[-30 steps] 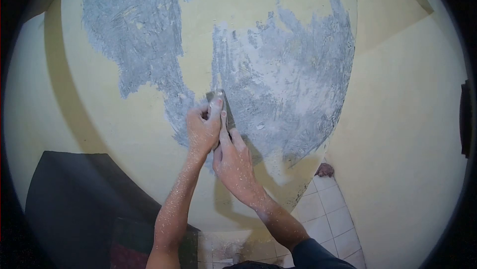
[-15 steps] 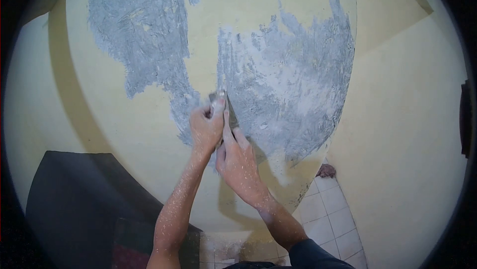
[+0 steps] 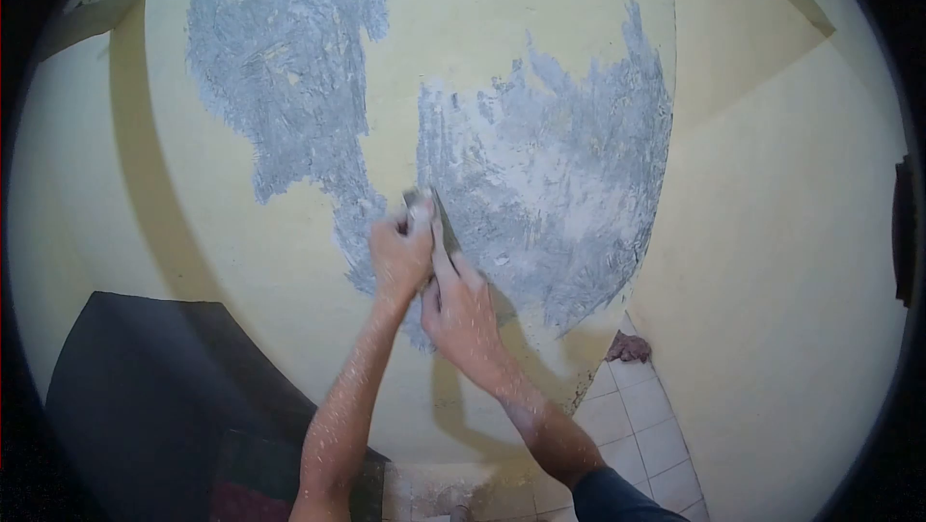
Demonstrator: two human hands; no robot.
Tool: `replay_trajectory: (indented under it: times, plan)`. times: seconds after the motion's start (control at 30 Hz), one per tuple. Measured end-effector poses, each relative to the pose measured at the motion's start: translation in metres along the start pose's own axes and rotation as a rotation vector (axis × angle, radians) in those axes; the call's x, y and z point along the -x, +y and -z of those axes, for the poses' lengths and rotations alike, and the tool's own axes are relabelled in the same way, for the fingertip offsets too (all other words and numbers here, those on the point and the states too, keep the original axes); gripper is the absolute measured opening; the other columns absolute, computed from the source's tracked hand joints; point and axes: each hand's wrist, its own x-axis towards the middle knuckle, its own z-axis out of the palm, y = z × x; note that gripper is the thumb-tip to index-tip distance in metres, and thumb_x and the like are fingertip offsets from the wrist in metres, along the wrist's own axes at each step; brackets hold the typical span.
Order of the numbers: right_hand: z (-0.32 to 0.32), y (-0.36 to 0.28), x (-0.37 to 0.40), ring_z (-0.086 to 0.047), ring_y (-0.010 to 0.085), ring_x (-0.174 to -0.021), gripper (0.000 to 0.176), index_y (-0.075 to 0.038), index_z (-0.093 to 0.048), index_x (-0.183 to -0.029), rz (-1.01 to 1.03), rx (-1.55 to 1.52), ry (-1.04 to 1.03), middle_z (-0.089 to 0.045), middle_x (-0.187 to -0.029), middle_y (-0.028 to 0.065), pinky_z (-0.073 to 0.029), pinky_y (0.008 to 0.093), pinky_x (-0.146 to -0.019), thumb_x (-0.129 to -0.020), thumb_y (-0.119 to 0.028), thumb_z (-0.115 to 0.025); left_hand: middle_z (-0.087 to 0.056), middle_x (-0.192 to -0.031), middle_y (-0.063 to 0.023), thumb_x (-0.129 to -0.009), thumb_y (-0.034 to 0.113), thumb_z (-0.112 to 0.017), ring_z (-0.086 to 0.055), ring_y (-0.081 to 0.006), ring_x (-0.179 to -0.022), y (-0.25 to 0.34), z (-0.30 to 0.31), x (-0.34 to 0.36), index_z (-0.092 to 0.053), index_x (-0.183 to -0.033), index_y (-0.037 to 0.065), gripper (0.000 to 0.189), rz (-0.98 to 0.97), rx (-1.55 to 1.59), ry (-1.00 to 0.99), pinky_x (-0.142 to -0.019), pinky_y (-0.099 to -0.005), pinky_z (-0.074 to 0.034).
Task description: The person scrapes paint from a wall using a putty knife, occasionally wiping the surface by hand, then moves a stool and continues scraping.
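Observation:
Both hands grip a flat metal scraper (image 3: 444, 225), its blade set against the wall between two grey scraped patches. My left hand (image 3: 400, 257) is closed at the scraper's upper end, thumb pressed along the blade. Just below and to the right, my right hand (image 3: 463, 315) wraps round its lower part, one finger stretched along the metal. The handle is mostly hidden by the fingers. Pale dust coats the fingers and specks both forearms. Around the hands, the yellow-painted wall (image 3: 405, 97) shows a large grey patch (image 3: 299, 88) at left and another grey patch (image 3: 569, 184) at right.
A dark panel-like object (image 3: 145, 397) stands at lower left. White floor tiles (image 3: 641, 416) show at lower right, with a reddish-brown crumpled lump (image 3: 629, 347) near the wall's corner. A dark object (image 3: 904, 233) is on the far right wall.
The view has tilted up slightly, so the wall patches sit lower. Against the wall, the scraper and both hands have moved up a little. The grip is unchanged.

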Motion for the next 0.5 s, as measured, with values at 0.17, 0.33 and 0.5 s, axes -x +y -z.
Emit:
replay_trajectory:
  times: [0.17, 0.33, 0.5]
  plan:
    - [0.010, 0.002, -0.012, -0.059, 0.0484, -0.086, 0.066, 0.003, -0.032, -0.149, 0.024, 0.071, -0.079, -0.056, -0.101, 0.0279, -0.048, 0.0543, -0.076, -0.088, -0.002, -0.054, -0.051, -0.052, -0.0046, -0.092, 0.036, -0.066, -0.043, -0.0095, -0.056, 0.016, -0.001, -0.004, -0.062, -0.068, -0.009, 0.051, 0.050, 0.079, 0.030, -0.050, -0.0369, -0.036]
    - [0.013, 0.033, 0.083, -0.060, 0.0483, -0.090, 0.062, 0.002, -0.035, -0.149, -0.201, -0.006, -0.194, -0.059, -0.098, 0.0290, -0.049, 0.0516, -0.079, -0.090, -0.004, -0.054, -0.055, -0.057, 0.0008, -0.092, 0.034, -0.070, -0.045, -0.0074, -0.055, -0.060, -0.008, 0.092, -0.066, -0.069, -0.003, 0.044, 0.432, 0.123, -0.165, -0.049, -0.0303, -0.035]
    - [0.034, 0.061, 0.137, -0.069, 0.0343, -0.091, 0.055, 0.002, -0.041, -0.146, -0.224, -0.128, -0.136, -0.064, -0.102, 0.0264, -0.054, 0.0408, -0.078, -0.094, -0.006, -0.054, -0.056, -0.060, 0.0021, -0.092, 0.029, -0.072, -0.048, -0.0058, -0.052, -0.049, 0.022, 0.101, -0.070, -0.076, 0.004, 0.030, 0.439, 0.312, -0.293, -0.048, -0.0235, -0.037]
